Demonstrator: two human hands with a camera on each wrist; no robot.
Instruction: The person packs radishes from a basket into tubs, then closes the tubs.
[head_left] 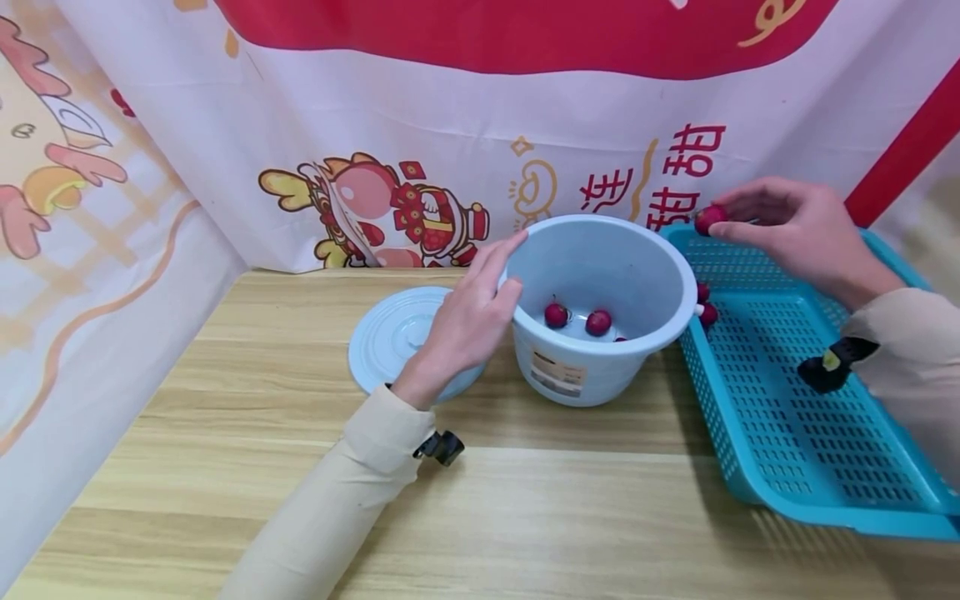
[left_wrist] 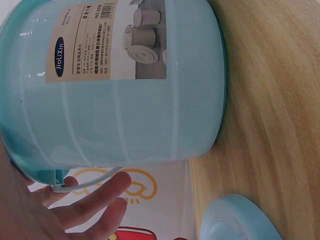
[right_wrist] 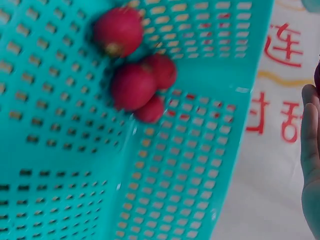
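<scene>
A light blue bucket (head_left: 600,367) stands on the table with a few red radishes (head_left: 598,322) at its bottom. My left hand (head_left: 472,308) rests at the bucket's left rim; in the left wrist view its fingers (left_wrist: 107,192) stretch loosely beside the thin handle (left_wrist: 90,185). Up at the right, my right hand (head_left: 795,225) pinches a radish (head_left: 708,218) between thumb and fingertips, over the far left corner of a teal basket (head_left: 712,417). Several more radishes (right_wrist: 132,86) lie clustered in that basket corner in the right wrist view.
A round light blue lid (head_left: 382,333) lies on the wooden table (head_left: 247,417) left of the bucket, partly behind my left hand. The basket's left side stands close beside the bucket. Behind everything hangs a printed white and red cloth (head_left: 450,108).
</scene>
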